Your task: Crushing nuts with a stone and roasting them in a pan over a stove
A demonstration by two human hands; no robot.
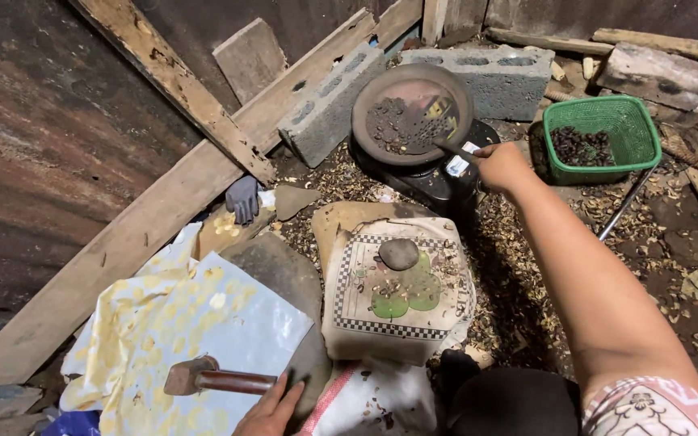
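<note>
1. A head-worn camera looks down at a dirt floor [656,266] littered with husks and shell scraps, inside a shed with rusty corrugated metal walls [50,137] and bare timber beams [155,218].
2. Two grey concrete blocks [486,77] stand at the back, behind a small dark stove [438,182].
3. A round, shallow roasting pan [409,113] sits tilted on the stove, holding a patch of dark roasted seeds or nuts [401,125].
4. The right hand [501,165] reaches forward on an outstretched arm, closed around the handle of a stirring tool [456,148] whose tip rests in the pan among the seeds.
5. By judgement, the step in hand is stirring the roast; the next move calls for steady sweeps that keep the seeds inside the tilted rim.
6. A green plastic basket [632,121] stands just right of the stove, holding more dark seeds.
7. Nearer the camera, a flat slab covered with printed sacking [397,299] carries a rounded stone [398,253].
8. At the lower left, a pale plastic sheet [203,323] carries a hammer [212,378] with a reddish handle.
9. The left hand [271,412] rests loosely open, fingers touching the end of the hammer's handle, not gripping it.
10. A dark glove [243,198] lies by the beam.
</note>
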